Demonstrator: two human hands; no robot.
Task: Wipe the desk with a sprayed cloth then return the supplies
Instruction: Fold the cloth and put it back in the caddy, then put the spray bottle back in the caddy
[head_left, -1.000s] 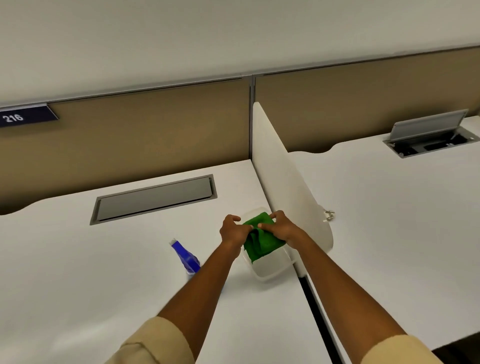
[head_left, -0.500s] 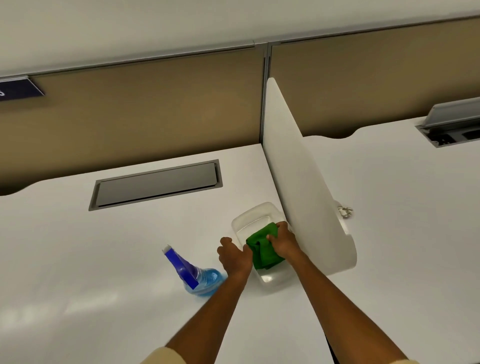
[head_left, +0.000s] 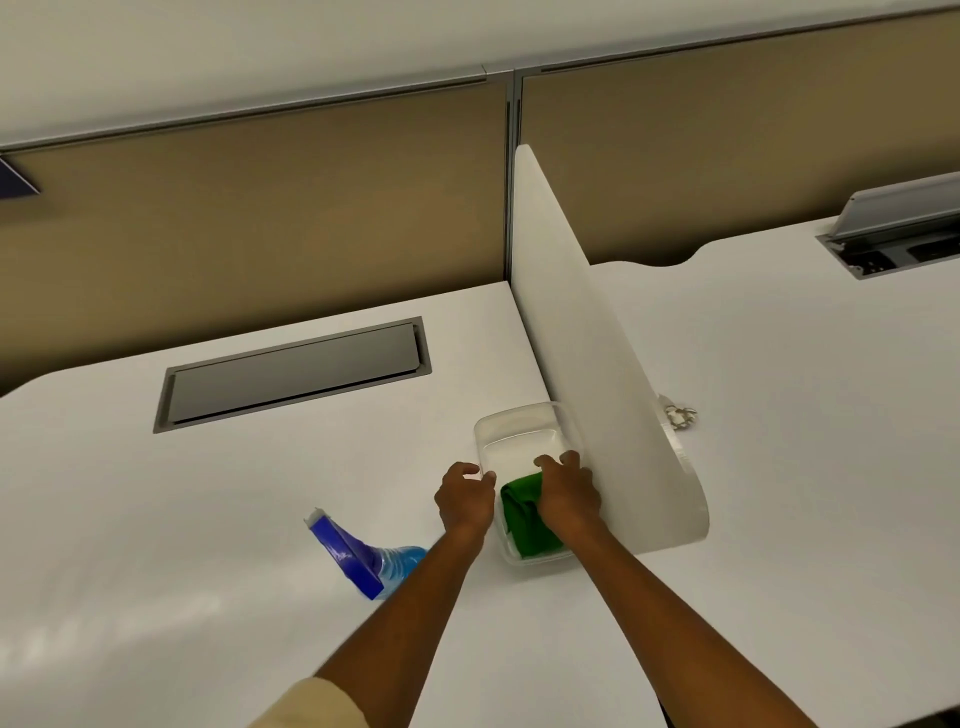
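Green cloth (head_left: 524, 525) in clear tub (head_left: 511, 434) under right hand's (head_left: 569, 493) grip; left hand (head_left: 465, 501) seemingly loose at rim.

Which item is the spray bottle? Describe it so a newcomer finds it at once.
Start at the white divider panel and move left past the clear plastic tub holding the green cloth. The spray bottle stands on the desk beside the left forearm, the only blue thing there.
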